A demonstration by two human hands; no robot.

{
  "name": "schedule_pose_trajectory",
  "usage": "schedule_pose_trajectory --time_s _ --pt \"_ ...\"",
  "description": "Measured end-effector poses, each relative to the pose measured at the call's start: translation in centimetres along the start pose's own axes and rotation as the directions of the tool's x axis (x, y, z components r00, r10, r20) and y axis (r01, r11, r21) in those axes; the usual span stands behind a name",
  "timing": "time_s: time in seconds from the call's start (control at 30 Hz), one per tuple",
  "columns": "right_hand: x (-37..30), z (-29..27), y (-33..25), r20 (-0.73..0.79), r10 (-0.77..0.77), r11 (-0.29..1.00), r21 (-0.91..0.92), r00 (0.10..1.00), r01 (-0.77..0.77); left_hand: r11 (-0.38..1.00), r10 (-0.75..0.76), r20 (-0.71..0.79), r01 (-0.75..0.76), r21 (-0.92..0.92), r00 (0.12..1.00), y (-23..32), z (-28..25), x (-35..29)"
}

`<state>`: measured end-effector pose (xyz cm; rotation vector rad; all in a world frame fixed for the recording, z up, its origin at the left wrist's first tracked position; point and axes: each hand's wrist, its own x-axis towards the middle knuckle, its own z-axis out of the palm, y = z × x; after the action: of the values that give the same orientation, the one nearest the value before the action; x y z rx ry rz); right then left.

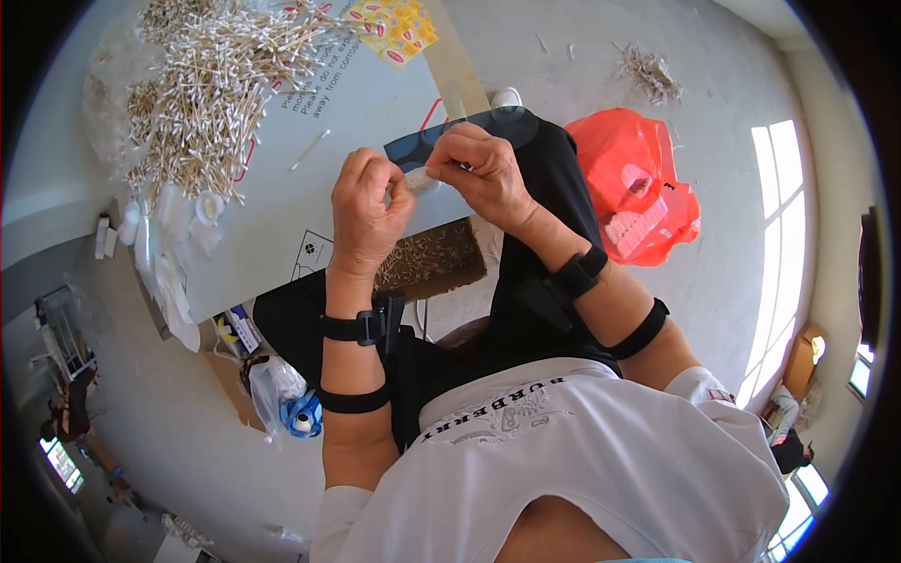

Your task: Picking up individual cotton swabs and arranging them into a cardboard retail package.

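Observation:
In front of me, over the near edge of the table, both hands are pinched at a small whitish, see-through packet (421,182). My left hand (364,211) is closed at its left end, thumb against fingertips. At the other end, my right hand (483,180) grips it between thumb and forefinger. What the packet contains is too small to make out. A large heap of cotton swabs (211,89) covers the table's far left. One loose cotton swab (310,150) lies apart from it. Below my hands stands an open brown carton (460,255) with many swabs inside.
Yellow printed labels (394,30) lie at the table's far edge. Clear plastic pieces (192,218) sit at its left edge. A red plastic bag (638,183) with pinkish-white packs rests on the floor at right, nearer than a small swab pile (648,73). A blue-and-white item (302,414) lies lower left.

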<state>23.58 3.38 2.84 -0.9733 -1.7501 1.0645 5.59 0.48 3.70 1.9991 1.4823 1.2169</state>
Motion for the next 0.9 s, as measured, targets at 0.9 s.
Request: schedule_pose_trajectory --time_s 0.9 --pt "-1.8 0.7 -1.5 0.075 0.179 0.975 0.120 0.981 -0.187 0.713 -0.489 0.277 0.562 -0.420 0.827 0.6 -1.0 -1.8"
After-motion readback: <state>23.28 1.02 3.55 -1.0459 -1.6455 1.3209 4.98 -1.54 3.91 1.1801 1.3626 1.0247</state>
